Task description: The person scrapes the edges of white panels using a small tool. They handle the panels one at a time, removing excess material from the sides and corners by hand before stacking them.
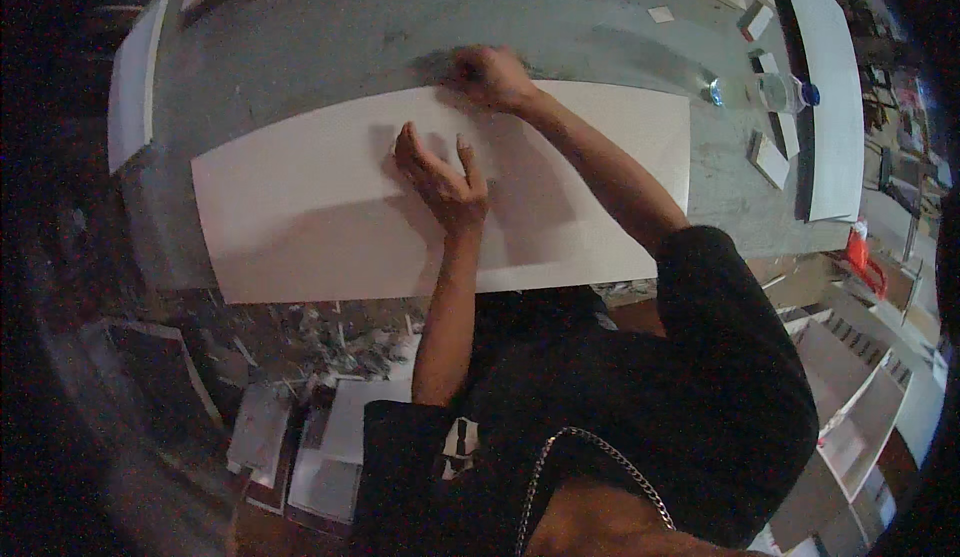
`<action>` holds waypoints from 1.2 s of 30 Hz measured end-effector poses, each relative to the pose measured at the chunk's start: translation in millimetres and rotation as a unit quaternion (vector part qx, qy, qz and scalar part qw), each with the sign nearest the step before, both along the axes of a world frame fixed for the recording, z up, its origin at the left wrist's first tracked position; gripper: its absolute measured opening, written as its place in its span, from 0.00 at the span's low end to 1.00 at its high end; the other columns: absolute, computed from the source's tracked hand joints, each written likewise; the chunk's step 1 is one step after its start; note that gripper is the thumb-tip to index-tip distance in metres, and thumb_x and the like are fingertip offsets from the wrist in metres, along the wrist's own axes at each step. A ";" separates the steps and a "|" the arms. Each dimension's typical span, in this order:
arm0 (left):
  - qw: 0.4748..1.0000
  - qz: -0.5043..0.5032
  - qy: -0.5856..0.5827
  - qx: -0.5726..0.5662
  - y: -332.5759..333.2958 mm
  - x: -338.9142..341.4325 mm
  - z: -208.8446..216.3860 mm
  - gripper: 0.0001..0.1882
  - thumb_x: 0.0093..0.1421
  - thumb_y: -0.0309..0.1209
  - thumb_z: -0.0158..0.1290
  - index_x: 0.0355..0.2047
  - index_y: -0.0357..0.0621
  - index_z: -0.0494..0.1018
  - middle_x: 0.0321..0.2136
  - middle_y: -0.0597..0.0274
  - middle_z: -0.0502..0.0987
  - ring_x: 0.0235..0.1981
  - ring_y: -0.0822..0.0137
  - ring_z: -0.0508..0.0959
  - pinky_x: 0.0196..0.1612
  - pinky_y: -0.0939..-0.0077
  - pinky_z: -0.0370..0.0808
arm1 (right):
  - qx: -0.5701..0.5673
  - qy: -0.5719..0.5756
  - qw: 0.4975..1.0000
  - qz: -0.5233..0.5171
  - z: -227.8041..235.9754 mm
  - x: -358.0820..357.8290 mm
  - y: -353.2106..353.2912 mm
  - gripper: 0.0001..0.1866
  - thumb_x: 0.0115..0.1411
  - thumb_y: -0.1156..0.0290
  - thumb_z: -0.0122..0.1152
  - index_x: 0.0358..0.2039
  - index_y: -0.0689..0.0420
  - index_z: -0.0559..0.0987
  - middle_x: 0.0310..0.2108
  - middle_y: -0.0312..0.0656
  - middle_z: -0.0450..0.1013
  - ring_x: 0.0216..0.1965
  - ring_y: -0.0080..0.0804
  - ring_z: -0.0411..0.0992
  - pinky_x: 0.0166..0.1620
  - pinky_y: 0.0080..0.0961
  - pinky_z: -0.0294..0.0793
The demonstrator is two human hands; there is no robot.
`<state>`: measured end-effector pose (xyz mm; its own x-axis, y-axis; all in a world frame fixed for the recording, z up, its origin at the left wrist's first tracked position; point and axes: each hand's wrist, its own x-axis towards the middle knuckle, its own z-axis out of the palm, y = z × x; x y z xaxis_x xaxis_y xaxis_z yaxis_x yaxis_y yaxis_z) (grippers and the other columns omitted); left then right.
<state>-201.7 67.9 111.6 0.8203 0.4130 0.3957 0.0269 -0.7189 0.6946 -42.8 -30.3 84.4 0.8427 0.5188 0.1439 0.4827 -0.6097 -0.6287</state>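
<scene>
A wide pale board (320,187) lies flat on the grey workbench (330,52), its long near edge at the bench's front. Over the middle of this board is my left hand (440,179), thumb and fingers apart, with nothing between them; whether it touches the surface cannot be told. My right hand (492,77) is at the board's far edge, its fingers curled closed. What the curled fingers hold, if anything, is hidden, and a dark shadow spreads beside them.
On the right stand a clear bottle with a blue cap (808,95) and small white offcuts (770,160). A long white panel (835,107) lies beyond them, another panel (137,87) at the left. Below the bench are a red bottle (860,252), white frames (850,397) and scattered scraps (340,342).
</scene>
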 end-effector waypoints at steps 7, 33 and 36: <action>0.996 0.041 0.079 0.031 17.8 -14.3 -0.3 0.31 0.64 0.41 0.47 0.60 0.32 0.56 0.58 0.40 0.61 0.60 0.41 0.59 0.64 0.43 0.50 | -0.056 0.087 0.994 0.035 50.5 -5.1 -48.1 0.09 0.54 0.63 0.65 0.29 0.55 0.80 0.28 0.44 0.79 0.30 0.40 0.78 0.37 0.36 0.76; 0.971 0.048 0.073 0.222 46.2 -14.1 -11.5 0.27 0.67 0.40 0.46 0.59 0.36 0.57 0.56 0.44 0.63 0.59 0.47 0.62 0.60 0.49 0.57 | 0.112 -0.034 0.946 -0.303 15.4 -37.7 -240.5 0.09 0.59 0.65 0.61 0.33 0.57 0.76 0.33 0.49 0.71 0.33 0.48 0.73 0.35 0.40 0.72; 0.980 0.038 0.053 0.186 31.2 -9.4 -18.1 0.29 0.66 0.42 0.48 0.59 0.37 0.57 0.56 0.43 0.63 0.59 0.46 0.62 0.60 0.49 0.56 | 0.063 -0.031 0.938 -0.341 22.6 -62.5 -268.9 0.06 0.60 0.70 0.60 0.34 0.59 0.76 0.33 0.47 0.72 0.33 0.43 0.76 0.35 0.35 0.74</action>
